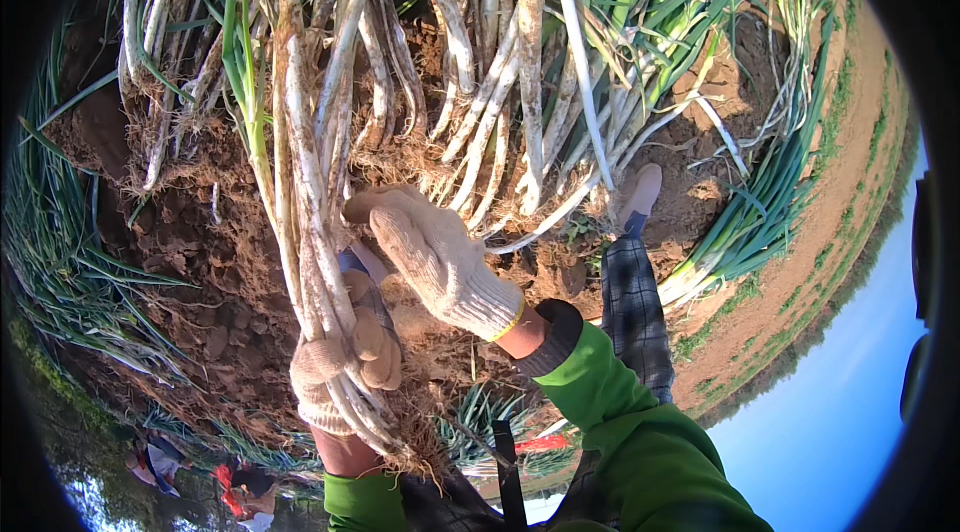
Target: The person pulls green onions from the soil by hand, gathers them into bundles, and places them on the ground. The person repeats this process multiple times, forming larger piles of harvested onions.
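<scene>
My left hand (pixel 324 374), in a cream knit work glove, grips a bunch of long Welsh onions (pixel 304 232) just above their roots. The soil-stained white stalks run upward from the fist, and the tangled roots (pixel 416 449) hang below it towards me. My right hand (pixel 439 254), gloved the same way, is bent beside the bunch, its fingers together and pointing at the stalks. Whether those fingertips touch or hold anything is hidden. Beyond both hands lies a row of more Welsh onions (pixel 487 74), roots towards me.
Loose brown soil (pixel 217 299) covers the ground. A pile of Welsh onions (pixel 67 247) lies at the left, and a bundle (pixel 757 224) at the right. My shoe (pixel 642 194) stands near the roots. Other people (pixel 244 491) are at the lower left. A field (pixel 840 179) stretches away right.
</scene>
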The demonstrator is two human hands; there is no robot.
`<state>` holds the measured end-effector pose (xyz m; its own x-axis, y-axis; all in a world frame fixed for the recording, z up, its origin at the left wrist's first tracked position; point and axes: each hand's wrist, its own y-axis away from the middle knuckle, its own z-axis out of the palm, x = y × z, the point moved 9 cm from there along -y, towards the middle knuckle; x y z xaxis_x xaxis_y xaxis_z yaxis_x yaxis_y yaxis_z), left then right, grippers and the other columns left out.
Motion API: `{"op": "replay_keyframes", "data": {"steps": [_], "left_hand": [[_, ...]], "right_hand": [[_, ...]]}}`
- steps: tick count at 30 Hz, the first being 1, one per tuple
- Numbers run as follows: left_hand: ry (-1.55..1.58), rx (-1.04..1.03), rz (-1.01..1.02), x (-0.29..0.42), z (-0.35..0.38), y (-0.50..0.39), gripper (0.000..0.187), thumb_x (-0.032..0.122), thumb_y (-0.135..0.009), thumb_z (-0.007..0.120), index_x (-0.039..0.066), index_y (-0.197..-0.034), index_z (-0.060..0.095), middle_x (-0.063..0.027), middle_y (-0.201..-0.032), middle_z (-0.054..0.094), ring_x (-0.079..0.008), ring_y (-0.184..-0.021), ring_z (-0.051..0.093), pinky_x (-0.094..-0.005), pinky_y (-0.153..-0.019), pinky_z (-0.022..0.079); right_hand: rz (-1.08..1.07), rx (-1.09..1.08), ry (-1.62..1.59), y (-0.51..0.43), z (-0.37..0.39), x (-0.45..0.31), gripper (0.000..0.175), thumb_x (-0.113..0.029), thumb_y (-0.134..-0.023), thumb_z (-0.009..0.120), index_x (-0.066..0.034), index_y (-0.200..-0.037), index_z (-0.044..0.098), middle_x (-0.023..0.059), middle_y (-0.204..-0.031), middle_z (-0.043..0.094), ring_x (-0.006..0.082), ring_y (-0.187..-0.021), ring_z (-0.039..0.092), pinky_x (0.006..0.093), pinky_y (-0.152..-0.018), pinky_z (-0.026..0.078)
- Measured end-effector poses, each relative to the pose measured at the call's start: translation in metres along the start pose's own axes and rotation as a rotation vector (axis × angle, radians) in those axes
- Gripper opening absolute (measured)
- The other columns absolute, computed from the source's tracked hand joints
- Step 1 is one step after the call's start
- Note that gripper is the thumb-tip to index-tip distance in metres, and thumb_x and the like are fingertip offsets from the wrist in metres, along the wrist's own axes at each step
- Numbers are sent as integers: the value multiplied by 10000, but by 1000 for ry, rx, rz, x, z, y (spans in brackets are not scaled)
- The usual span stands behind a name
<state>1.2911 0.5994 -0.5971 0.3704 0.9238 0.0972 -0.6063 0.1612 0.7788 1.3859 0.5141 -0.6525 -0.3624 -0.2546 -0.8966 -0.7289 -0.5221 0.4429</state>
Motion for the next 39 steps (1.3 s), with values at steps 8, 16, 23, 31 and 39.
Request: {"op": "replay_keyframes", "data": {"steps": [8, 16, 23, 31, 39], "left_hand": [[35, 67, 114, 36, -25, 9, 676, 121, -773, 718, -47, -1367, 444, -128, -799, 604, -262, -583, 565, -410, -538, 478], [33, 62, 133, 37, -22, 10, 746, 162, -787, 701, -63, -1422, 381, -136, -755, 576, -265, -535, 529, -421, -487, 432], [-189, -20, 126, 24, -16, 9, 732, 290, -906, 678, -20, -1478, 342, -74, -794, 535, -194, -564, 483, -377, -533, 384], [-123, 29, 106, 23, -20, 7, 713, 221, -881, 679, -22, -1468, 355, -83, -813, 573, -228, -567, 520, -398, -523, 373], [-476, 370, 27, -17, -33, 0, 527, 100, -784, 743, -74, -1255, 585, -255, -1177, 678, -258, -748, 709, -377, -669, 604]], "right_hand": [[177, -24, 868, -120, 23, 129, 443, -408, -987, 563, -91, -1284, 649, 197, -1230, 674, 365, -1164, 633, 411, -1009, 505], [604, 230, 226, -66, -22, 112, 477, -453, -977, 630, -43, -1221, 628, 147, -981, 723, 291, -854, 702, 417, -769, 546], [461, 620, -356, 24, -50, 109, 375, -326, -1006, 618, 32, -1116, 642, 59, -819, 628, 98, -654, 523, 281, -578, 414], [796, 337, -180, 175, -48, 135, 466, -434, -1012, 570, 15, -1134, 604, -5, -745, 497, 89, -659, 448, 284, -580, 379], [607, -40, -48, 169, 20, 55, 388, -419, -1015, 591, -53, -1145, 580, 165, -779, 595, 331, -701, 611, 412, -631, 463]]}}
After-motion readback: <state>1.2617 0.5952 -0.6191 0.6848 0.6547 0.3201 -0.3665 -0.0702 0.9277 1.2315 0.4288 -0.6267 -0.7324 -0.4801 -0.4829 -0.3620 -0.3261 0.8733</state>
